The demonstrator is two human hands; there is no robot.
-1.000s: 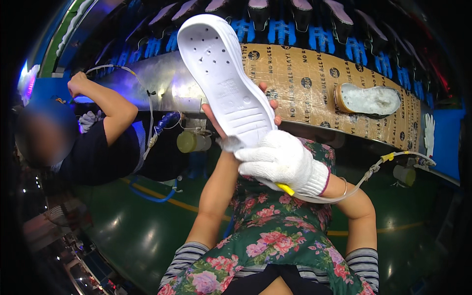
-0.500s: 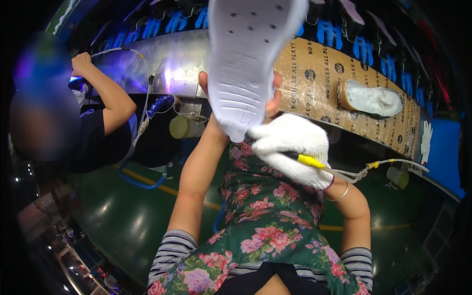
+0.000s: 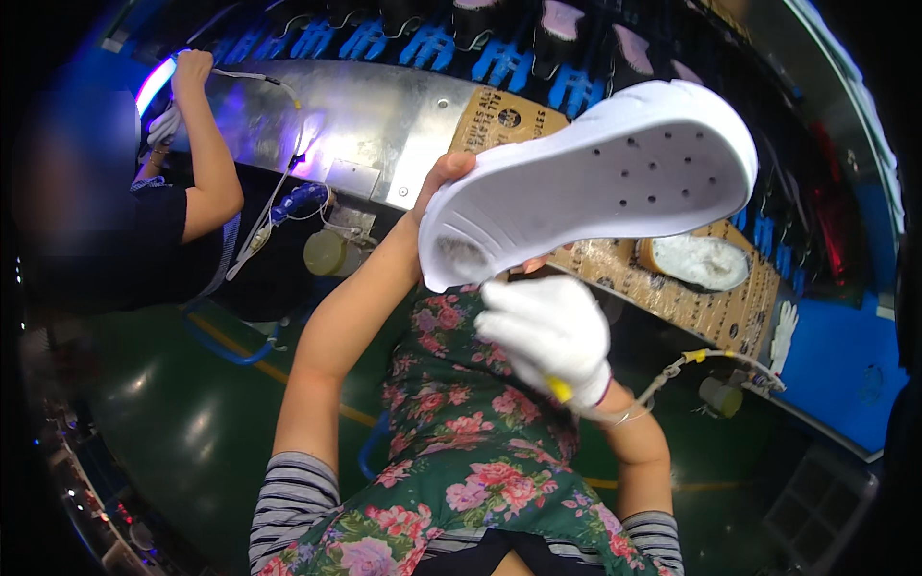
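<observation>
A white foam shoe sole is held up in front of me, its hollowed inner face showing rows of small holes toward the wide end. My bare left hand grips it near the narrow heel end, most fingers hidden behind it. A greyish wet-looking patch lies inside that heel. Just below the heel, my right hand in a white knit glove is closed on a thin tool with a yellow band, joined to a pale hose. Motion blurs the glove, and the tool's tip does not show clearly.
A shoe lies bottom-up on printed cardboard on the bench. Blue clamps line the far side. Yellowish pots hang at the bench's near edge. A co-worker's arm is at left; a white glove lies right.
My left hand has turned the sole so its wide end points right, tilting its inner face. A greyish patch now shows in the heel. My right hand has moved slightly down.
</observation>
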